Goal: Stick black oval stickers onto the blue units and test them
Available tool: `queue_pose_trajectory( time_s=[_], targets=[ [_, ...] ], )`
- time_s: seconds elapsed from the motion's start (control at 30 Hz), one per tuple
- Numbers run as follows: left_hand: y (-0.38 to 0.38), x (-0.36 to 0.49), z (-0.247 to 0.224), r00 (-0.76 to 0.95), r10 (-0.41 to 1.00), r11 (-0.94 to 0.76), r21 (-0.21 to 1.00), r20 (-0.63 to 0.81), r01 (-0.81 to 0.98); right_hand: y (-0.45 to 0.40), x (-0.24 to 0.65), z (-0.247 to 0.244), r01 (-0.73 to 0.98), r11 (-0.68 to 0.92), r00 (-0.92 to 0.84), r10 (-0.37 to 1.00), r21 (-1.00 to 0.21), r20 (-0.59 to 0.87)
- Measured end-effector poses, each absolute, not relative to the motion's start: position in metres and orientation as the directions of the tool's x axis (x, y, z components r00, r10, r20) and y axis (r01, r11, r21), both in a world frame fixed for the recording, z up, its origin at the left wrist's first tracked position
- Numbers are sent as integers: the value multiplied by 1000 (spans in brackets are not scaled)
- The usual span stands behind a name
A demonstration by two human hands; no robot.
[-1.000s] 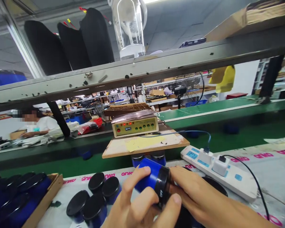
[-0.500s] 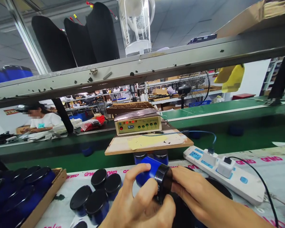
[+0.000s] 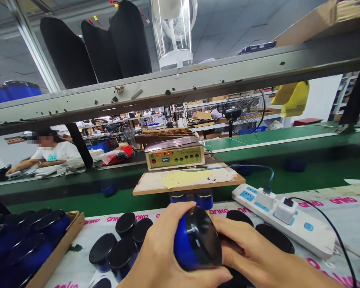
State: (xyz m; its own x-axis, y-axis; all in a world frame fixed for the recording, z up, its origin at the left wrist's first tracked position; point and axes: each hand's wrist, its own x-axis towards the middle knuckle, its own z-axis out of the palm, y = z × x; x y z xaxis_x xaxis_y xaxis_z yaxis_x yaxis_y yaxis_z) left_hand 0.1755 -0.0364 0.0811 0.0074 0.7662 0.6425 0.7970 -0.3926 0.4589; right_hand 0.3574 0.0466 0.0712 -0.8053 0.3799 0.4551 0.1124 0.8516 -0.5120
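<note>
A blue cylinder with a glossy black end [image 3: 198, 240] is held up over the bench, its black end tilted toward me and to the right. My left hand [image 3: 160, 250] is closed round its blue side, thumb below and fingers over the top. At the right edge of the black end my right hand [image 3: 249, 246] has its bent fingers pressed against the cylinder; its fingertips are partly hidden. Similar black-topped blue cylinders [image 3: 123, 256] stand on the bench just left of my hands. Dark round pieces [image 3: 274, 238] lie behind my right hand.
A cardboard tray [image 3: 61, 244] of blue cylinders is at left. A white power strip [image 3: 285, 220] with plugs and cables lies at right. Ahead, a control box [image 3: 175, 156] rests on a wooden board [image 3: 186, 182]. A shelf [image 3: 180, 82] crosses above; a co-worker [image 3: 57, 150] sits far left.
The cylinder has turned so that its black end faces me more. My left hand has gone from a fingertip hold to a wrap round the side. The co-worker's arm has stretched leftward.
</note>
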Motion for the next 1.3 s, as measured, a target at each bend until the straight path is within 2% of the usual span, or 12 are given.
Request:
queue_pose_trajectory(
  time_s=[0.07, 0.1, 0.2, 0.27, 0.3, 0.4, 0.47, 0.53, 0.63, 0.77, 1.13, 1.3],
  targets=[
    [-39, 177, 88, -89, 897, -289, 727, 432, 622, 42, 360, 71, 133, 920, -791, 323, -369, 519],
    [-40, 177, 92, -104, 932, -246, 814, 348, 527, 39, 361, 71, 151, 948, -775, 290, -281, 561],
    [-36, 172, 99, -272, 910, -179, 889, 313, 421, 31, 367, 73, 238, 969, -668, 209, -61, 714],
    [-32, 169, 96, -430, 805, -126, 826, 409, 549, 28, 372, 76, 313, 949, -586, 226, -40, 778],
    [-30, 168, 92, -433, 762, -116, 759, 481, 640, 28, 374, 77, 343, 937, -561, 263, -69, 785],
    [-26, 172, 74, -111, 717, -267, 419, 688, 868, 27, 377, 85, 376, 898, -570, 417, -227, 708],
    [-25, 177, 62, 142, 662, -392, 179, 736, 902, 26, 374, 91, 363, 863, -627, 506, -352, 592],
    [-25, 181, 56, 264, 619, -435, 44, 740, 899, 25, 369, 96, 355, 809, -696, 563, -468, 446],
    [-27, 183, 54, 294, 593, -424, -19, 750, 905, 23, 364, 99, 336, 745, -755, 579, -577, 308],
    [-30, 182, 56, 312, 565, -401, -76, 764, 913, 21, 364, 96, 278, 712, -756, 576, -644, 311],
    [-33, 173, 67, 488, 471, -378, -331, 735, 864, 25, 363, 90, 188, 744, -759, 524, -641, 386],
    [-35, 175, 68, 484, 467, -376, -329, 740, 866, 25, 366, 84, 170, 764, -759, 504, -622, 412]
  ],
)
